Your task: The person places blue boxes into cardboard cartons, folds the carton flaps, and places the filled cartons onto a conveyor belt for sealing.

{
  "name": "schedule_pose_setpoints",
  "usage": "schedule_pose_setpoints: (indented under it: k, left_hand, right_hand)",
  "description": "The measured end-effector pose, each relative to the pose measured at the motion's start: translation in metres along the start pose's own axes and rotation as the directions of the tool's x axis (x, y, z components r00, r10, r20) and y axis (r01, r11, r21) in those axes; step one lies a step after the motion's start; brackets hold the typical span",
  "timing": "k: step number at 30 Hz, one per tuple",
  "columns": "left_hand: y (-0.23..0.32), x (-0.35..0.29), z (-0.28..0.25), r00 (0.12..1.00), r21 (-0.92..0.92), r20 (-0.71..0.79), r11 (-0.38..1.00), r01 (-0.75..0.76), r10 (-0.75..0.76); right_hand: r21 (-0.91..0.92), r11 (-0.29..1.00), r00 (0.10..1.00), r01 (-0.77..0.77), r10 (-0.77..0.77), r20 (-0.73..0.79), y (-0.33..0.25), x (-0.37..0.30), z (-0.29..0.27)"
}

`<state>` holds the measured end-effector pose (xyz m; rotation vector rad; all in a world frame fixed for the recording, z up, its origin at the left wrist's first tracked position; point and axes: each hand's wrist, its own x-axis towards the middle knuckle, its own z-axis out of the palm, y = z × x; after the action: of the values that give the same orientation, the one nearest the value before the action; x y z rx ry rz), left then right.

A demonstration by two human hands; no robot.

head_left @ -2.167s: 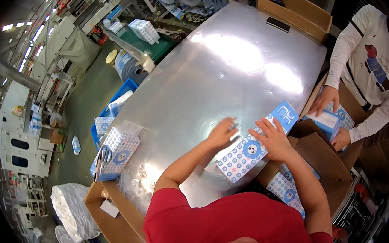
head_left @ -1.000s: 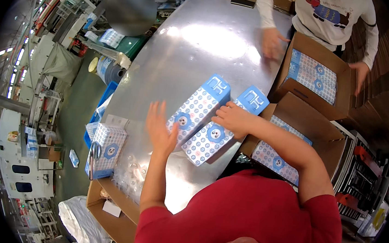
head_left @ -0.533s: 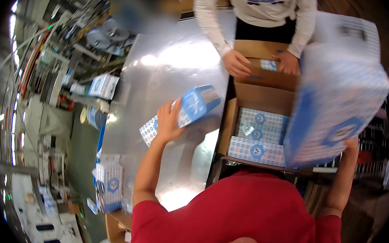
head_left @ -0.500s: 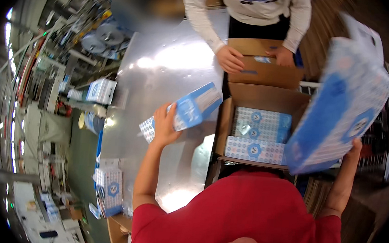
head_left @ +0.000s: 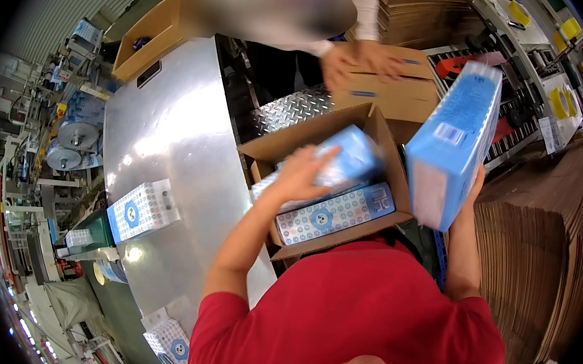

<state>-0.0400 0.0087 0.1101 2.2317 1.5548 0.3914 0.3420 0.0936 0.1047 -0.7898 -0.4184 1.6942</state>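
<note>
My left hand (head_left: 302,176) grips a blue-and-white pack (head_left: 358,153), blurred by motion, its fingers over the top and its thumb on the near side. This pack is tilted inside the mouth of an open cardboard carton (head_left: 310,129). A white patterned pack (head_left: 344,211) with a blue badge lies along the carton's near wall. To the right of the carton, my right hand (head_left: 474,190) holds up a larger blue pack (head_left: 456,137) by its right side. Most of the right fingers are hidden behind that pack.
A co-worker's hands (head_left: 357,61) rest on a brown carton (head_left: 400,87) beyond mine. At left is a metal table (head_left: 182,242) with a patterned pack (head_left: 142,210) on its edge. Flattened cardboard (head_left: 518,250) is stacked at right; a roller conveyor (head_left: 509,149) stands behind.
My left hand has carried its pack from above the table rightward into the carton. The right-hand pack has turned, showing its end. The view has swung to the right.
</note>
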Motion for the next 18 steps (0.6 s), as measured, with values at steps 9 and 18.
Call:
schedule_pose_setpoints:
  k: [9,18]
  left_hand:
    - [-0.042,-0.028,0.136,0.981,0.277,-0.195,0.959,0.056,-0.001]
    - [0.010,-0.034,0.036,0.925,0.224,-0.362,0.953,0.203,-0.112]
  right_hand:
    - [-0.452,0.485,0.448,0.749,0.133,0.884,0.039,-0.026,0.175]
    - [-0.451,-0.446,0.624,0.773,0.661,0.416,0.195,0.056,0.091]
